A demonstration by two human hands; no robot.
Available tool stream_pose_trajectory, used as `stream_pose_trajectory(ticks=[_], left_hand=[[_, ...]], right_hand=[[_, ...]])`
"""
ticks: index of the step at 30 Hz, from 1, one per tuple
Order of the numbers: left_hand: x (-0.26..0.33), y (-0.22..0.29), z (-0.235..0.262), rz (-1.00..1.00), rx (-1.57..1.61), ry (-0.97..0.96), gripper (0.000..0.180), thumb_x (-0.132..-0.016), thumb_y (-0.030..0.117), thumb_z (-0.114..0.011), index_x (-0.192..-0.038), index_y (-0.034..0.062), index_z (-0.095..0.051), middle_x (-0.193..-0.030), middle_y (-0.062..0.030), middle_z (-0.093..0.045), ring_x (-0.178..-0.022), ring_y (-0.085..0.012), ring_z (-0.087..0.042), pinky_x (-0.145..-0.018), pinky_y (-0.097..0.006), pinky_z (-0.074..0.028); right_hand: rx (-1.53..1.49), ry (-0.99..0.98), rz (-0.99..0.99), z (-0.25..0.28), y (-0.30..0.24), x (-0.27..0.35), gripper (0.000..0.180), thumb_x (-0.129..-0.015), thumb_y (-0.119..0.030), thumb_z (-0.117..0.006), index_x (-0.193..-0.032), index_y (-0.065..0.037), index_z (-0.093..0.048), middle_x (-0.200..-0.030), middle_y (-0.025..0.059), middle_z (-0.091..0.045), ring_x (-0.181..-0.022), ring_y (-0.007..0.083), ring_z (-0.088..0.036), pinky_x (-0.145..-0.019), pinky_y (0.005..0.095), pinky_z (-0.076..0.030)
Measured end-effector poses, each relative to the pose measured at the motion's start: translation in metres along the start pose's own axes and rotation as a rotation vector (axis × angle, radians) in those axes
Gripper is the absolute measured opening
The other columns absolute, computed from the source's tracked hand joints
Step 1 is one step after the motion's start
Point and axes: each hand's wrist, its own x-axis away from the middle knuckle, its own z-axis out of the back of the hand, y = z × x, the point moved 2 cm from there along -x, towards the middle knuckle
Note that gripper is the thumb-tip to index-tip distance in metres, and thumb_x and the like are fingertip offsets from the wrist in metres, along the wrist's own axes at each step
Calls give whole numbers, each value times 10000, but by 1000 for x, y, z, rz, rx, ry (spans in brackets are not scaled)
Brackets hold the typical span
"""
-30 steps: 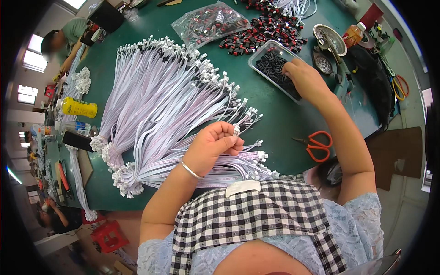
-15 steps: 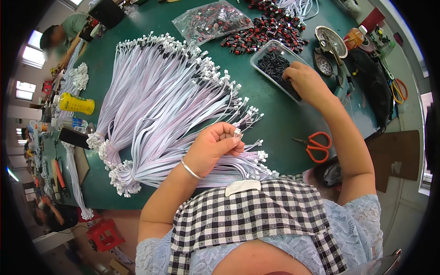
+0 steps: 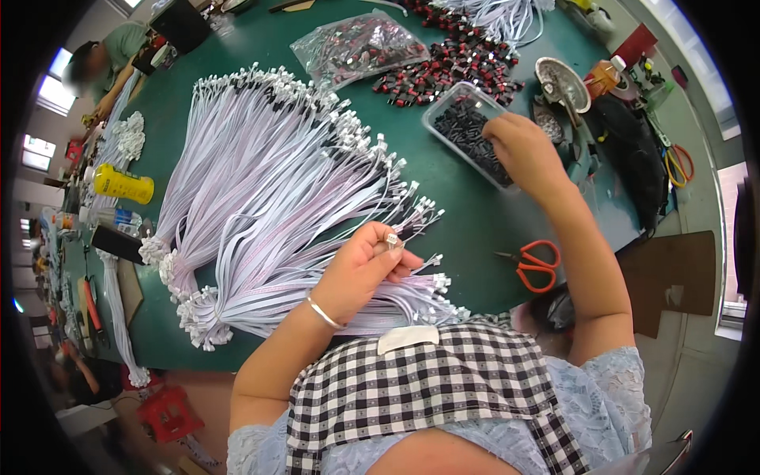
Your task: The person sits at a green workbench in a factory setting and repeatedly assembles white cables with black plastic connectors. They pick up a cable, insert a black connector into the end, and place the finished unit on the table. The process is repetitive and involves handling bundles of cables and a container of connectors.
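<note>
The left hand (image 3: 355, 267) pinches a white plug (image 3: 392, 239) above the thumb tip; the right hand (image 3: 526, 157) dips into black tubes (image 3: 462, 129), its grip impossible to tell.

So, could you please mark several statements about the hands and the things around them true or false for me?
1. The left hand holds a white connector. True.
2. The right hand is at the yellow bottle. False: it is at the clear tub of black pieces.
3. Orange-handled scissors lie on the green table. True.
4. The scissors lie left of the white cables. False: they lie right of the white cables.
</note>
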Motion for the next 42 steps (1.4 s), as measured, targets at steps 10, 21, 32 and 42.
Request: stream_pose_trajectory(ticks=[10, 21, 32, 42], left_hand=[[1, -4, -1, -24, -3, 10, 159, -935, 137, -521, -1051, 31, -502, -988, -130, -652, -847, -142, -621, -759, -267, -494], [0, 0, -3, -11, -103, 71, 85, -880, 52, -589, -937, 1, -551, -875, -93, -668, -679, -63, -584, -604, -190, -476], [0, -1, 1, -18, -52, 102, 112, -876, 98, -606, -953, 30, -563, -784, -56, -647, -634, -67, -566, -552, -186, -442], [-1, 1, 2, 34, -67, 80, 109, -886, 156, -586, -932, 58, -573, -751, -40, -641, -591, -49, -528, -524, -167, -401]], right_hand=[[-1092, -386, -435, -7, -101, 46, 134, -803, -30, -635, -928, -15, -681, -838, 52, -618, -726, 113, -589, -633, 244, -463], [-796, -252, -117, -22, -114, 49, 110, -769, -90, -655, -860, -35, -684, -832, 77, -651, -722, 214, -611, -641, 319, -489], [-1645, -441, -723, -41, -116, 60, 113, -856, -100, -609, -928, -12, -614, -783, 17, -595, -722, 91, -566, -619, 248, -474], [-1229, -286, -523, -30, -111, 60, 124, -852, -42, -622, -965, 10, -614, -839, 28, -602, -740, 84, -585, -661, 230, -500]])
